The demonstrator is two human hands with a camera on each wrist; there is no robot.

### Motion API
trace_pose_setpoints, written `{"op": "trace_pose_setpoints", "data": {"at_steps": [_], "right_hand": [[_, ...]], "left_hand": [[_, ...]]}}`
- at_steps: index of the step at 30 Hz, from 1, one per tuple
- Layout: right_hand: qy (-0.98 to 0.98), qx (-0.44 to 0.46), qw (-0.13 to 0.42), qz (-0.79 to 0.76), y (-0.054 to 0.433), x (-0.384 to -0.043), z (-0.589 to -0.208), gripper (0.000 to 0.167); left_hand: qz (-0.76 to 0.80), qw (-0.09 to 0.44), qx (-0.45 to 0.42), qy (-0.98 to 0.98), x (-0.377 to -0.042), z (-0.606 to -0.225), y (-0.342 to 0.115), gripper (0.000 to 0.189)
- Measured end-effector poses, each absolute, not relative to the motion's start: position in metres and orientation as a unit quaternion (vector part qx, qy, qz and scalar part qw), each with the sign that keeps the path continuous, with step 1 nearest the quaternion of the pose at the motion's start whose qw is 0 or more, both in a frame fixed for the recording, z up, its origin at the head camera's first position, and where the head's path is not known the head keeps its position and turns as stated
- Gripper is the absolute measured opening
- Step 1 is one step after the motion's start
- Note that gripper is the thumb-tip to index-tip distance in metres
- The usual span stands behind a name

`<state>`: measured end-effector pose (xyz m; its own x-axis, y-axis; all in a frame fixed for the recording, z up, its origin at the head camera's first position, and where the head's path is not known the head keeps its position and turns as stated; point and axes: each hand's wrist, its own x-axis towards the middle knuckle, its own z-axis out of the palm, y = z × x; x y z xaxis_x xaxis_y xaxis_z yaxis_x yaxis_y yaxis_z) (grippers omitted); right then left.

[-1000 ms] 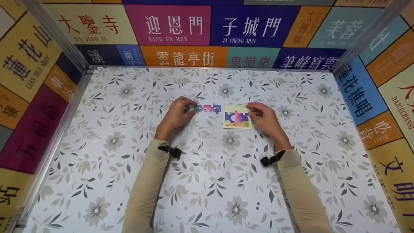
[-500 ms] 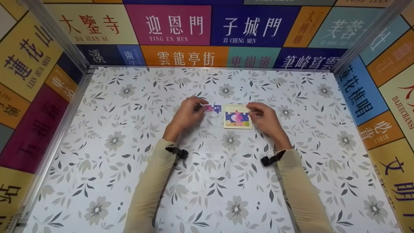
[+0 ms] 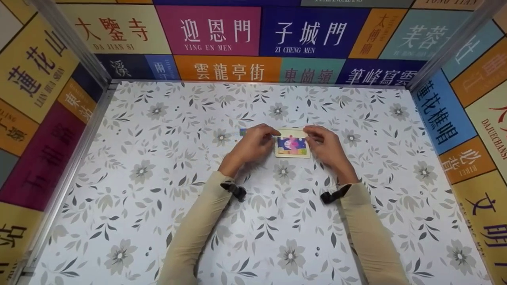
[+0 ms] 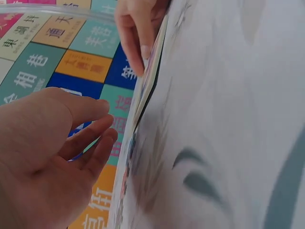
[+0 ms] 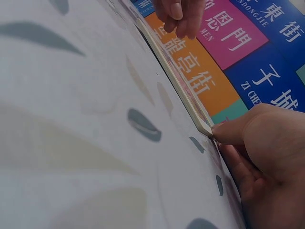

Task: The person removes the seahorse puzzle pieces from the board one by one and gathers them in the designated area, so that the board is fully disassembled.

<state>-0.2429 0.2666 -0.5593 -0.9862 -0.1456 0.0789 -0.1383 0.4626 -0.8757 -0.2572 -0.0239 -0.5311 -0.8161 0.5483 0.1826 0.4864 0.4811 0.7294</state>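
Note:
A small cream-framed jigsaw puzzle [image 3: 292, 145] lies on the table, its lower part filled with a pink and dark-blue picture and its top strip bare cream. At its upper right corner my right hand [image 3: 326, 148] pinches the frame; the right wrist view shows the thumb [image 5: 231, 131] on that corner. My left hand [image 3: 253, 146] hovers by the frame's upper left edge. Its fingers look relaxed in the left wrist view, with nothing seen between them. A blue-green jigsaw piece [image 3: 243, 132] shows behind the left hand, which hides the other loose pieces from the head view.
The table [image 3: 190, 221] has a white cover with grey leaves and flowers. Panels with large Chinese lettering [image 3: 222, 31] stand along the back and both sides. A black wrist strap [image 3: 234, 190] sits on the left sleeve, another on the right.
My left hand has moved right, passing over the row of loose jigsaw pieces to the puzzle frame. The blue-green end piece stayed behind. My right hand has kept its place at the corner.

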Motion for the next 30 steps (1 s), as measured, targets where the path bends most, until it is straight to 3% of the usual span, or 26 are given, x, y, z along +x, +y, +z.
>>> {"op": "trace_pose_setpoints", "data": {"at_steps": [12,30], "right_hand": [[0.860,-0.092,-0.005,-0.502,0.269,-0.246,-0.564,0.034],[0.860,-0.084,-0.005,-0.503,0.270,-0.248,-0.565,0.034]], "left_hand": [[0.405,0.037,0.333,0.851,-0.256,-0.539,0.015,0.028],[0.355,0.033,0.290,0.888,-0.256,-0.544,0.043,0.035]]}}
